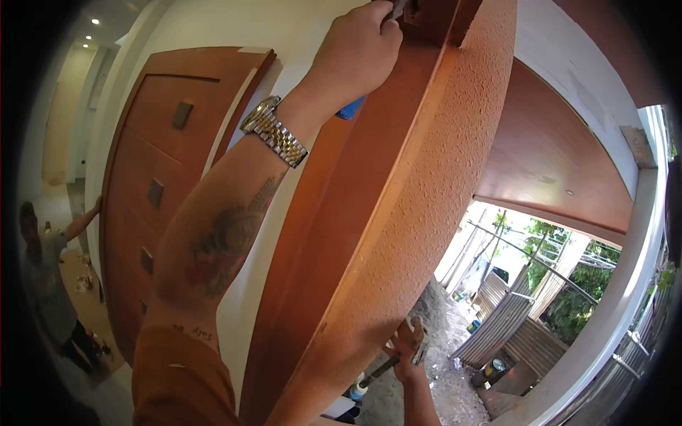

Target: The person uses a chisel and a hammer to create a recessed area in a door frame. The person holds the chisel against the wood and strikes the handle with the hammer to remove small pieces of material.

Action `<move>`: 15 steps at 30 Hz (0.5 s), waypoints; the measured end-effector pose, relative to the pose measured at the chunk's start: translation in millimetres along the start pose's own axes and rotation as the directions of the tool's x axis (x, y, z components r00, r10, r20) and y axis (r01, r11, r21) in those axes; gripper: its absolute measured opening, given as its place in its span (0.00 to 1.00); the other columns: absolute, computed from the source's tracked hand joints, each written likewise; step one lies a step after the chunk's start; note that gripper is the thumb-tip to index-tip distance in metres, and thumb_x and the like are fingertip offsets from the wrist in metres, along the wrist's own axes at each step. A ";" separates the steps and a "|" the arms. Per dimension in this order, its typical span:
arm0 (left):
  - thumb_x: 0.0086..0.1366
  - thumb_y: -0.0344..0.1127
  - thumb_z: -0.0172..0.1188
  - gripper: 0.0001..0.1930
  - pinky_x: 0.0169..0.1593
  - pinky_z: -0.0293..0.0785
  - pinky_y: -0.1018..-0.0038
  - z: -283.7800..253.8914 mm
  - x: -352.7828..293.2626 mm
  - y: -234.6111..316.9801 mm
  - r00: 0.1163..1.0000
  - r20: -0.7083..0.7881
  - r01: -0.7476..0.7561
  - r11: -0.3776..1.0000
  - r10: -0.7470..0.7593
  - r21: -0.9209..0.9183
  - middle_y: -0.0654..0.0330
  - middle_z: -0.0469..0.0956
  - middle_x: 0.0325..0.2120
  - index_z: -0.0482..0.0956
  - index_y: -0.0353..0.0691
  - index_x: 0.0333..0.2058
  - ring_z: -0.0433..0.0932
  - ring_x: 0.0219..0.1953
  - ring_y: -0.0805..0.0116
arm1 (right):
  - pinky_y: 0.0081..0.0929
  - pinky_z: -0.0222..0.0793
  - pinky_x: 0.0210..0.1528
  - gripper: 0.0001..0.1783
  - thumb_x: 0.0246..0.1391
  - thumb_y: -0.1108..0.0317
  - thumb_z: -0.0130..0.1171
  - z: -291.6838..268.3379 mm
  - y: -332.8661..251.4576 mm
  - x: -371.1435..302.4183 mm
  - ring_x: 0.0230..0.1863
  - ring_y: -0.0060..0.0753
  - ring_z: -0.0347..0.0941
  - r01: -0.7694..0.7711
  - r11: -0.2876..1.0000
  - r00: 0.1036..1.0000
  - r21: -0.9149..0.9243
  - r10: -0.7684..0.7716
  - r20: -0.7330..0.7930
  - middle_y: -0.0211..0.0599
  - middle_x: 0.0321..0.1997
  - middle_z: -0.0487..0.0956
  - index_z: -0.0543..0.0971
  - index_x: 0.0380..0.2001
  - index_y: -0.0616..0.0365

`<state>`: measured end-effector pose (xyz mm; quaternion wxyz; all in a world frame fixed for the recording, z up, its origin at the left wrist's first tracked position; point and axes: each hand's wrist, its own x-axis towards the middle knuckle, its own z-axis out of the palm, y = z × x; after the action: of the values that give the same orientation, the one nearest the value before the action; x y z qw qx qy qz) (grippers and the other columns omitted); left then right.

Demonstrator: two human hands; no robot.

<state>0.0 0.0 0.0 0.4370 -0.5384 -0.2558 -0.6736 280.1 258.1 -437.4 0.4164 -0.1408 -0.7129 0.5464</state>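
Note:
My left hand (359,44) reaches up to the top of a reddish-brown wooden door frame (341,192). Its fingers are closed around a thin grey metal tool (398,8), partly cut off by the upper edge, beside a dark recess in the wood. A metal watch (275,133) circles that wrist. Lower down, on the outer side of the orange textured wall edge (419,192), my right hand (408,353) grips a hammer-like tool with a dark shaft (383,368). Its exact kind is hard to make out.
A panelled brown door (160,163) leans at the left, with a person (53,284) standing beside it, one hand on its edge. Outside on the right are corrugated metal sheets (497,326), rubble ground (447,376) and a white post (632,284). A blue object (350,108) shows behind my left wrist.

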 end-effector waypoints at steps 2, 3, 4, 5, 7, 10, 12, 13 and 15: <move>0.72 0.33 0.48 0.14 0.45 0.74 0.52 -2.1 -1.9 3.9 0.999 -0.047 0.030 0.997 -0.026 0.068 0.34 0.80 0.35 0.77 0.30 0.46 0.80 0.40 0.35 | 0.63 0.52 0.72 0.52 0.55 0.52 0.59 2.1 1.1 -0.6 0.81 0.46 0.47 0.004 0.986 0.999 0.168 0.005 -0.051 0.32 0.83 0.50 0.49 0.79 0.48; 0.72 0.33 0.48 0.14 0.45 0.74 0.52 -6.6 -1.8 9.7 0.999 -0.046 0.031 0.997 -0.028 0.071 0.34 0.80 0.35 0.77 0.30 0.46 0.80 0.40 0.35 | 0.63 0.52 0.72 0.52 0.55 0.52 0.59 2.6 0.7 -0.9 0.81 0.46 0.47 0.001 0.985 0.999 0.170 0.008 -0.050 0.32 0.83 0.50 0.49 0.79 0.48; 0.72 0.33 0.48 0.13 0.45 0.73 0.52 -13.0 -1.2 17.2 1.000 -0.004 -0.001 0.997 0.002 0.084 0.34 0.79 0.33 0.76 0.29 0.43 0.79 0.40 0.35 | 0.62 0.53 0.72 0.51 0.55 0.53 0.59 3.0 0.3 -1.1 0.81 0.45 0.48 0.003 0.988 0.999 0.156 0.005 -0.051 0.33 0.83 0.51 0.49 0.79 0.49; 0.71 0.32 0.48 0.12 0.44 0.73 0.51 -16.6 -0.8 20.7 0.999 0.038 -0.035 0.995 0.031 0.094 0.34 0.78 0.32 0.76 0.28 0.41 0.78 0.39 0.34 | 0.62 0.54 0.72 0.51 0.54 0.53 0.59 3.7 -0.3 -1.3 0.80 0.45 0.49 0.006 0.990 0.999 0.141 0.002 -0.054 0.33 0.83 0.51 0.50 0.78 0.50; 0.71 0.32 0.48 0.12 0.44 0.73 0.51 -15.0 2.0 19.1 0.999 0.036 -0.021 0.993 0.017 0.113 0.34 0.78 0.32 0.75 0.27 0.40 0.78 0.38 0.33 | 0.61 0.54 0.71 0.51 0.54 0.54 0.59 12.1 -14.0 -3.3 0.80 0.45 0.50 -0.003 0.993 0.999 0.122 0.008 -0.043 0.33 0.83 0.51 0.50 0.78 0.50; 0.71 0.32 0.48 0.12 0.44 0.73 0.51 -12.5 5.8 9.8 1.000 0.015 -0.016 0.991 0.014 0.131 0.34 0.77 0.31 0.74 0.27 0.39 0.78 0.37 0.34 | 0.60 0.55 0.71 0.52 0.54 0.54 0.59 16.5 -22.1 -4.0 0.80 0.45 0.50 -0.004 0.994 0.999 0.106 0.008 -0.035 0.33 0.83 0.51 0.49 0.79 0.49; 0.72 0.32 0.47 0.12 0.44 0.73 0.51 -14.7 5.0 10.3 1.000 -0.005 -0.022 0.991 0.023 0.135 0.34 0.77 0.31 0.74 0.27 0.39 0.78 0.37 0.34 | 0.60 0.55 0.71 0.52 0.54 0.54 0.59 19.0 -26.0 -3.9 0.80 0.45 0.50 0.000 0.994 0.999 0.108 0.004 -0.034 0.33 0.83 0.51 0.48 0.79 0.49; 0.72 0.32 0.47 0.12 0.44 0.73 0.51 -18.5 3.0 16.2 0.999 0.020 -0.038 0.991 0.035 0.125 0.34 0.77 0.31 0.74 0.26 0.39 0.78 0.37 0.34 | 0.61 0.55 0.71 0.53 0.54 0.53 0.59 21.3 -29.5 -4.2 0.80 0.45 0.49 -0.010 0.994 0.999 0.104 0.015 -0.038 0.32 0.83 0.50 0.48 0.79 0.49; 0.72 0.32 0.47 0.12 0.44 0.73 0.51 -22.6 5.2 23.1 0.998 0.044 -0.052 0.992 0.047 0.115 0.34 0.78 0.31 0.74 0.26 0.39 0.78 0.37 0.34 | 0.61 0.55 0.71 0.53 0.55 0.53 0.59 22.5 -31.2 -4.1 0.81 0.45 0.49 -0.022 0.995 0.999 0.099 0.026 -0.043 0.32 0.83 0.50 0.47 0.79 0.49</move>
<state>8.4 -31.3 -4.5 0.4787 -0.5322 -0.2897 -0.6353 273.7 229.2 -412.5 0.4319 -0.1405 -0.6739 0.5828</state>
